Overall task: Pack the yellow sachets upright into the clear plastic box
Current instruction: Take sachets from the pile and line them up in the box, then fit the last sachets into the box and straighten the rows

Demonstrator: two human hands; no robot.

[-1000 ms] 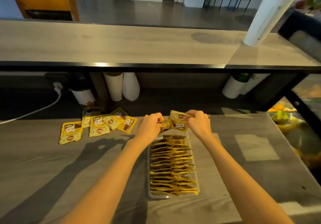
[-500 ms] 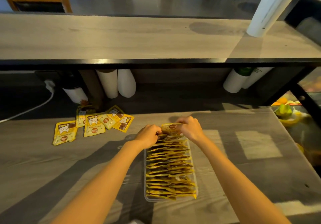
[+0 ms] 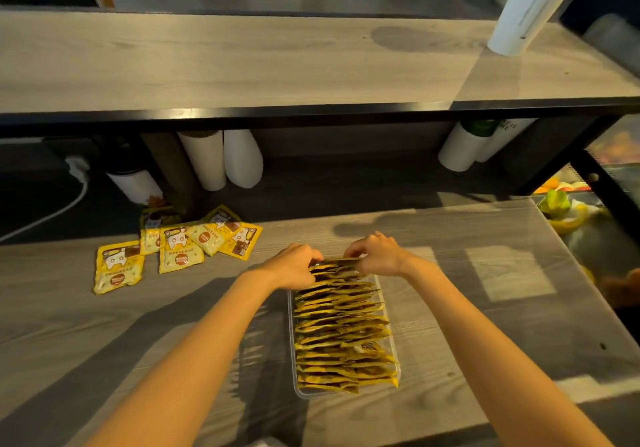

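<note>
A clear plastic box point(image 3: 292, 349) lies lengthwise on the grey table, filled with a row of yellow sachets standing on edge point(image 3: 343, 328). At the box's far end, my left hand point(image 3: 294, 266) and my right hand point(image 3: 375, 254) pinch the top edge of the rearmost sachet point(image 3: 337, 262), which sits upright in the row. Several loose yellow sachets point(image 3: 180, 249) lie flat on the table to the left of the box, apart from both hands.
A raised shelf point(image 3: 277, 110) with a black edge overhangs the back of the table. White cups point(image 3: 221, 159) and a cable point(image 3: 52, 211) sit under it. More white cups point(image 3: 464, 145) stand at the back right. A glass case with fruit point(image 3: 561, 211) borders the table's right edge.
Both hands have lowered the sachet they held above the box's far end down into the row; it now stands on edge with the others.
</note>
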